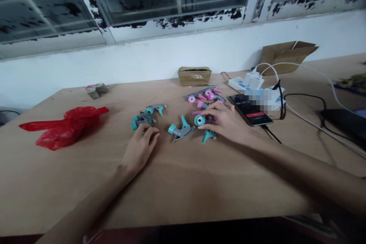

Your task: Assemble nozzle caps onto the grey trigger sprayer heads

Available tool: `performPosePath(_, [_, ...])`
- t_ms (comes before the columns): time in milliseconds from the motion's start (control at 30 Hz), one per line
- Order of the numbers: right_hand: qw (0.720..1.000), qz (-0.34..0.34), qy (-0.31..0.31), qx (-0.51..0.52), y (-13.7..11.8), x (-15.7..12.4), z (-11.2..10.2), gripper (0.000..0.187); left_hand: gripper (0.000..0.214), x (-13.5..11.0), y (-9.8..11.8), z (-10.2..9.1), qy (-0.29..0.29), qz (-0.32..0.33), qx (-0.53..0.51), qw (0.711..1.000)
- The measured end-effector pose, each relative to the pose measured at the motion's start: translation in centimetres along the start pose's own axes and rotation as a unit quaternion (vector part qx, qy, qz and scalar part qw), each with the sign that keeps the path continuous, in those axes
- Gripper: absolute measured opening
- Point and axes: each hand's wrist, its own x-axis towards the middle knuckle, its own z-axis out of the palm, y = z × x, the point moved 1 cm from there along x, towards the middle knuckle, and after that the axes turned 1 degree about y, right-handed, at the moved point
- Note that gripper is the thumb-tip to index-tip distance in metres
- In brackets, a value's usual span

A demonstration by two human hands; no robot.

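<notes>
Several grey-and-teal trigger spray heads lie on the wooden table. My left hand [140, 148] rests loosely curled, fingers slightly apart, against the near side of a teal spray head [141, 119] in the left cluster; no firm hold shows. My right hand [224, 122] has its thumb and fingers closed on a teal spray head [199, 120], whose round collar faces me. Below those fingers lies another teal trigger [208, 135]. Between my hands sits a loose grey-and-teal spray head [181, 131]. Beyond my right hand is a pile of pink spray heads [210, 94], partly covered by it.
A red plastic bag [68, 126] lies at the left, with small blocks [97, 90] behind it. A small carton [195, 76] and an open cardboard box [283, 58] stand by the wall. A phone [251, 109], power strip [238, 83] and cables occupy the right.
</notes>
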Motion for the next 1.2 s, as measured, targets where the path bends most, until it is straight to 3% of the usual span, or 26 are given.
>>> performPosePath(133, [0.982,-0.047,0.024,0.181,-0.9,-2.6,-1.3,0.030,0.015,0.5,3.0,-1.9,0.014,-0.014,-0.096,0.995])
performPosePath(200, [0.976,-0.066,0.034,0.204,-1.5,-3.6,-1.3,0.031,0.013,0.9,5.7,-2.7,0.001,-0.018,-0.162,0.987])
performPosePath(267, [0.974,-0.098,0.047,0.199,-2.0,-4.1,-1.1,0.031,0.015,1.4,8.3,-3.0,-0.055,-0.034,-0.251,0.966])
performPosePath(400, [0.971,-0.128,0.061,0.193,-2.4,-4.2,-0.6,0.030,0.021,2.6,10.9,-1.5,-0.193,-0.077,-0.425,0.881])
performPosePath(533, [0.966,-0.129,0.044,0.219,-2.2,-4.5,-0.2,0.032,0.020,3.0,10.4,0.2,-0.290,-0.109,-0.565,0.765])
performPosePath(600, [0.962,-0.138,0.043,0.232,-2.1,-4.8,0.1,0.033,0.020,2.9,9.9,0.6,-0.312,-0.114,-0.594,0.733])
performPosePath(933, [0.944,-0.139,0.050,0.293,-2.1,-6.2,1.0,0.034,0.018,1.7,9.6,2.0,-0.340,-0.130,-0.562,0.743])
performPosePath(1200, [0.950,-0.108,0.018,0.292,-2.2,-6.3,1.1,0.036,0.017,1.5,10.1,2.4,-0.327,-0.151,-0.626,0.692])
